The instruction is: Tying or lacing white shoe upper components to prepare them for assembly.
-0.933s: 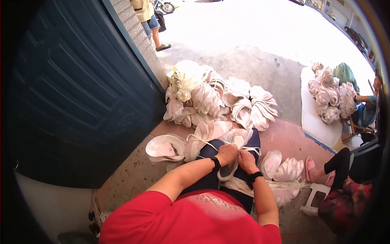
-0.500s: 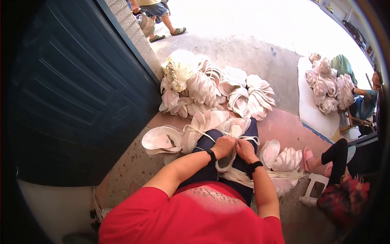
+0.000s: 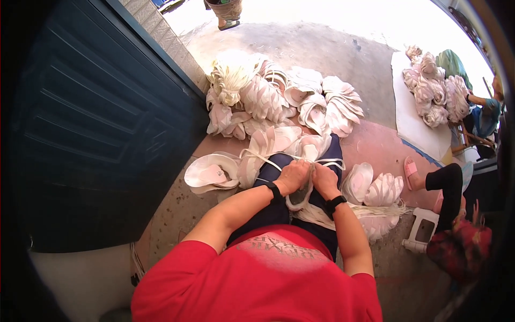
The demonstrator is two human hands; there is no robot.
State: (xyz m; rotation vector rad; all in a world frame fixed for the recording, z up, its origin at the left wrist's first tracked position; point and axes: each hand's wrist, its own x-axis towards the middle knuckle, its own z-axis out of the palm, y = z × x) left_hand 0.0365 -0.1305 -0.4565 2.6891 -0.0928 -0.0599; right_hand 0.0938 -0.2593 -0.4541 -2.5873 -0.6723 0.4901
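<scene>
**While both our hands pinch one white strap, pale sole-shaped pieces crowd us on every side**

Since the fingertips nearly meet over our lap, it's hard to see exactly what's between them, but our left hand (image 3: 294,176) looks curled tight on the white strap (image 3: 263,157), and our right hand (image 3: 325,180) is closed on it too, just beside the left. The strap lies across our thighs, over the navy trousers (image 3: 336,147), and a pale loop (image 3: 300,204) hangs below the fingers.

What could go sideways, we reckon: if either pinch slips, the strap may go slack and the fanned stack (image 3: 272,140) by our knees could slump, since those pieces lean on each other. That loop might also snag on the black wristband (image 3: 336,202) on our right arm.

Texture-wise, the stack is thin, matte, off-white to pinkish, rounded and overlapping like petals. Left of our legs sits a nested oval bundle (image 3: 211,172), cupped like a bowl; to the right there's a ridged bundle (image 3: 384,189). A hank of stringy cream strips (image 3: 315,216) crosses our lap.

Further out, a big heap (image 3: 265,99) of similar pieces sits in front, with a yellowish skein (image 3: 230,83) on top. To the right there's a white plastic stool (image 3: 420,231), and on the left a dark blue panelled door (image 3: 96,123).
</scene>
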